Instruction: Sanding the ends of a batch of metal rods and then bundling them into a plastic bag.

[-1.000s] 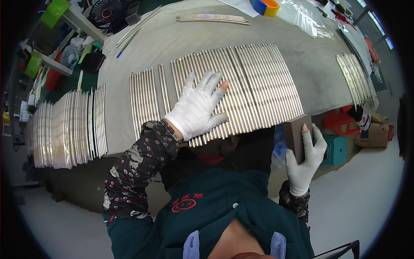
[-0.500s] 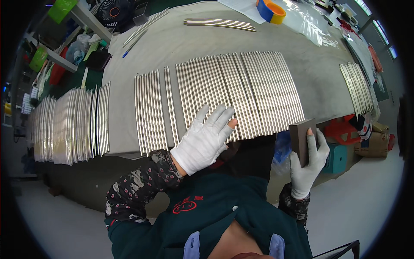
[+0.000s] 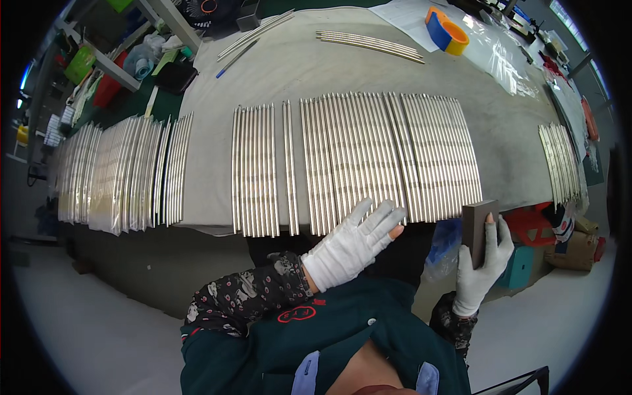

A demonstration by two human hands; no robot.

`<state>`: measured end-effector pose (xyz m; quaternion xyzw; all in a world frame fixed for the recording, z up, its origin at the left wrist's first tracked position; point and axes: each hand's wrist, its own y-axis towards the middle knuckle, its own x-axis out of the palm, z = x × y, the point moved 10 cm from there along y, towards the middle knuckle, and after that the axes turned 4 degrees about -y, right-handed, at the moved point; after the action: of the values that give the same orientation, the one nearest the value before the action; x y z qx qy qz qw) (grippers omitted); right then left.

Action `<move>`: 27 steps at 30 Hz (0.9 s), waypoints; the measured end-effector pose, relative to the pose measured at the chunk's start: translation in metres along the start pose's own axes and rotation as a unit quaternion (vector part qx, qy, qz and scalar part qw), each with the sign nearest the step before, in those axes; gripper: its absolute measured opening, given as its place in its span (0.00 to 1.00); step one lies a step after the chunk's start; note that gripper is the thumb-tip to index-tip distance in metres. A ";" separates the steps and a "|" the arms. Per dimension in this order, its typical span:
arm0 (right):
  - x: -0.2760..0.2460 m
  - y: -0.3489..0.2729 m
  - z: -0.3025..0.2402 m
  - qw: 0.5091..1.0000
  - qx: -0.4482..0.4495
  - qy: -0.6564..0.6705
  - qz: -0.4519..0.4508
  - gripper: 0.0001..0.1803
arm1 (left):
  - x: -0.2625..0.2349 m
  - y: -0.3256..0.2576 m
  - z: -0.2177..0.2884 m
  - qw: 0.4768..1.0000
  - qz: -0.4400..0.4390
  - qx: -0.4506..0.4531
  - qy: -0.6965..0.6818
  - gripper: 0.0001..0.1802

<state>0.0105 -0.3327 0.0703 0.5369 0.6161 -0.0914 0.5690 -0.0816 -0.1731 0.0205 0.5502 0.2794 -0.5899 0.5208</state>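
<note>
My left hand (image 3: 352, 247), in a white glove with a bare thumb tip, lies flat with fingers stretched over the near ends of a wide row of thin silvery metal rods (image 3: 349, 151). My right hand (image 3: 484, 273), also gloved, grips a flat grey-brown rectangular block (image 3: 473, 230) held upright at the table's front edge, by the row's near right corner. Left of the wide row lie a narrow pair of rods (image 3: 290, 168) and a smaller group of rods (image 3: 255, 171), side by side, their near ends at the front edge.
Plastic-wrapped rod bundles (image 3: 122, 174) lie at the left; another rod group (image 3: 559, 161) is at the far right. Farther back are a few loose rods (image 3: 372, 45), a blue pen (image 3: 236, 59) and a blue-and-orange tape roll (image 3: 447, 33). A teal stool (image 3: 517, 266) stands below right.
My left hand has drawn back toward me and slightly right, from partway up the rods to their near ends. My right hand still holds the block. The whole view has shifted.
</note>
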 end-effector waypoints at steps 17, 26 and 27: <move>-0.003 0.010 -0.002 1.000 -0.010 -0.011 0.025 0.38 | -0.015 -0.047 -0.016 0.995 0.006 -0.102 -0.013 0.40; -0.001 0.013 -0.007 1.000 -0.001 0.005 0.016 0.38 | -0.017 -0.017 -0.007 0.995 0.003 -0.072 -0.062 0.39; -0.001 0.013 -0.006 1.000 0.000 0.004 0.017 0.38 | -0.012 -0.016 -0.007 0.996 0.003 -0.071 -0.063 0.39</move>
<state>0.0168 -0.3235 0.0795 0.5473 0.6096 -0.0794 0.5679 -0.0959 -0.1579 0.0263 0.4747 0.2857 -0.6003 0.5768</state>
